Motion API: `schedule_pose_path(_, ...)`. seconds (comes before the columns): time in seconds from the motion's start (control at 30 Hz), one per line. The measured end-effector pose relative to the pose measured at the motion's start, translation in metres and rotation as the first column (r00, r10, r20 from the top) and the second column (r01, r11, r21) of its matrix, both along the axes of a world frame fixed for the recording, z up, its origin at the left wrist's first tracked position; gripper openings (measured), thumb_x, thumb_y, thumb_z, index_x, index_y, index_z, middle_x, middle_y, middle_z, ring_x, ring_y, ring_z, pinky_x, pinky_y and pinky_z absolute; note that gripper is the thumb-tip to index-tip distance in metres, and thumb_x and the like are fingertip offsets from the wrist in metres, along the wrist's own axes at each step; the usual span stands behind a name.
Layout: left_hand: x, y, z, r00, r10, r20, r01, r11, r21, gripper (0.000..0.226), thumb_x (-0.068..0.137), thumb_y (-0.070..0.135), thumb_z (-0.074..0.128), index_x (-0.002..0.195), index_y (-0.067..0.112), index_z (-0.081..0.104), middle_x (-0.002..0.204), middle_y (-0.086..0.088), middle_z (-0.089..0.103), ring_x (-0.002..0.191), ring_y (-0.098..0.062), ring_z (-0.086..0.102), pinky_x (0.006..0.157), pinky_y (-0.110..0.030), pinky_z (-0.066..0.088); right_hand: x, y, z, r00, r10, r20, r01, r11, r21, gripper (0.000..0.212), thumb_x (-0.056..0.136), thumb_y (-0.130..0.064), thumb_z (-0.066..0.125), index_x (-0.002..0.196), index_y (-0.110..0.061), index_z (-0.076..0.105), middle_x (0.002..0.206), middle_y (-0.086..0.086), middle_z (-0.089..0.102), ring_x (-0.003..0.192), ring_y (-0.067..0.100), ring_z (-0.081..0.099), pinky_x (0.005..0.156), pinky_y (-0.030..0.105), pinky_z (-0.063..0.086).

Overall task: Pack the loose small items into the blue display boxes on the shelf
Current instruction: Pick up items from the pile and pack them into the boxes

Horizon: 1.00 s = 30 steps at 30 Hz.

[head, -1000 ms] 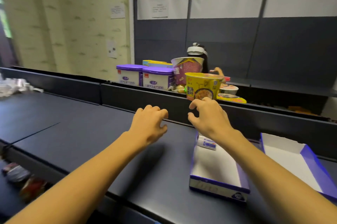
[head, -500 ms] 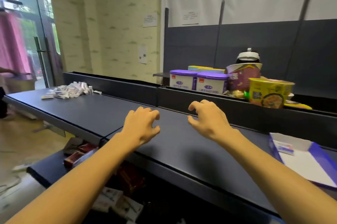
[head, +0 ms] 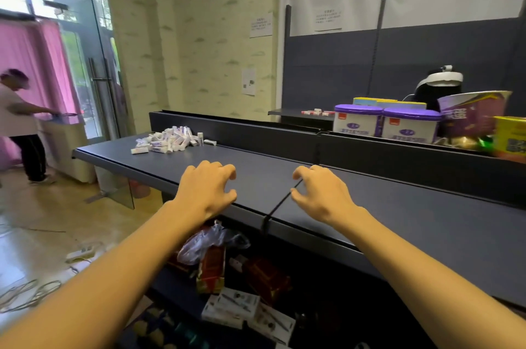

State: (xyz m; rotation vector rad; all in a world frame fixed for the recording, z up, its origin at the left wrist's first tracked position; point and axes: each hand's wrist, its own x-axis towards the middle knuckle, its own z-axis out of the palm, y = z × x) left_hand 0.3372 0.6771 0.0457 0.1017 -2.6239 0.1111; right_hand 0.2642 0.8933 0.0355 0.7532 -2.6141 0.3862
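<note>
A heap of several small white packets [head: 170,140] lies at the far left end of the dark shelf [head: 398,215]. My left hand [head: 209,189] and my right hand [head: 321,192] hover side by side above the shelf's middle, fingers loosely curled and holding nothing. Both are well short of the heap. No blue display box is in view.
Two purple-lidded tubs [head: 384,122], a purple bag [head: 472,115] and a yellow cup [head: 511,138] stand behind the shelf's back rail at right. Red boxes [head: 212,272] and white cartons [head: 247,311] fill the lower shelf. A person [head: 20,121] stands at far left. Cables [head: 25,294] lie on the floor.
My view has swung left along the shelf: the blue boxes have dropped out of sight at right and the packet heap has come closer. Both hands stay empty and travel left with it.
</note>
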Motion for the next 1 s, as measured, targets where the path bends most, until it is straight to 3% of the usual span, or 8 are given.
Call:
schedule_pose_path(0.7, -0.066, -0.273, -0.008, 0.978, 0.201, 0.059, -0.2, 0.979, -0.025, 0.034, 0.09, 0.043, 0.051, 0.119, 0.028, 0.055, 0.116, 0.003, 0.062, 0.111, -0.018, 0.053, 0.088, -0.036, 0.043, -0.111, -0.281, 0.004, 0.991, 0.137, 0.006, -0.136, 0.989, -0.056, 0.038, 0.091, -0.035, 0.055, 0.125, -0.018, 0.054, 0.118, 0.007, 0.059, 0.107, 0.026, 0.056, 0.082, 0.038, 0.048)
schedule_pose_path(1.0, -0.114, -0.372, -0.02, 0.977, 0.198, 0.074, -0.2, 0.979, 0.023, 0.032, 0.09, 0.041, 0.053, 0.117, 0.026, 0.056, 0.115, 0.002, 0.063, 0.105, -0.019, 0.056, 0.085, -0.035, 0.044, -0.159, -0.38, -0.01, 0.989, 0.143, 0.044, -0.142, 0.99, -0.027, 0.038, 0.089, -0.034, 0.056, 0.124, -0.02, 0.056, 0.118, 0.007, 0.061, 0.108, 0.026, 0.056, 0.084, 0.036, 0.048)
